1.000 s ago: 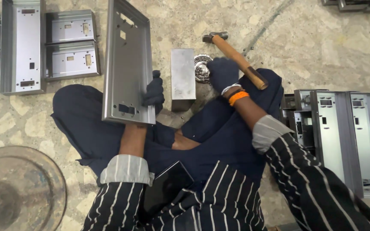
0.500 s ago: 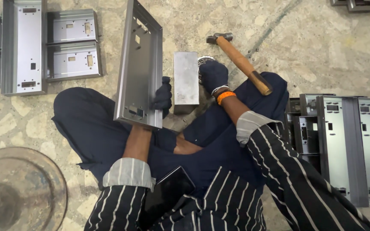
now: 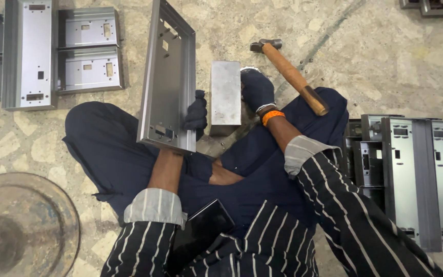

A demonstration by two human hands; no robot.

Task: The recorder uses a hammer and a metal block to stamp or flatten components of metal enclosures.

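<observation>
two gloved hands work over the stone floor (image 3: 334,46), where the person sits cross-legged. nearest, a dark phone (image 3: 198,233) rests on the lap. the left hand (image 3: 196,115) is clamped on the near right edge of a long grey metal frame (image 3: 167,77), holding it tilted up on its side, clear of the floor at its far end. the right hand (image 3: 256,88) is closed down over something small just beside a steel block (image 3: 225,97) that stands between the knees; what is under it is hidden. a wooden-handled hammer (image 3: 289,74) lies loose to the right, untouched. the work seems to be at a positioning stage between blows; next would call for seating the frame against the block. finished panels (image 3: 52,51) lie at the far left, more (image 3: 411,174) at the right edge.
</observation>
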